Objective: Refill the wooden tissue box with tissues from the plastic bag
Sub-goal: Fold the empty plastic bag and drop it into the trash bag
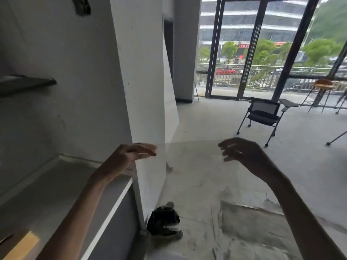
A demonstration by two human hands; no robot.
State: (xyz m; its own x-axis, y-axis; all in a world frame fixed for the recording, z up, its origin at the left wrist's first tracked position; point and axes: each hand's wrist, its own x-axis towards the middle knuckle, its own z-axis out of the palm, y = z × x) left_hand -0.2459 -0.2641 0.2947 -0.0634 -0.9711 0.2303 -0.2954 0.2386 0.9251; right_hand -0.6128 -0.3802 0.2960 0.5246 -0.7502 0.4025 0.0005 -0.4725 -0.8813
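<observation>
A thin, clear plastic bag (191,166) hangs stretched between my two raised hands, and the floor shows hazily through it. My left hand (131,156) pinches its upper left corner, in front of the white wall's edge. Level with it, my right hand (242,154) holds the upper right corner with curled fingers. Both hands are blurred. I see no tissues in the bag. A yellowish wooden corner (20,246), possibly the tissue box, shows at the bottom left on the grey counter (56,184).
A white wall end (139,91) stands just behind my left hand. A dark object (163,220) lies on the concrete floor at its base. A black wheeled chair (262,113) and a wooden stool (324,85) stand by the glass doors. A dark shelf (24,85) juts out at left.
</observation>
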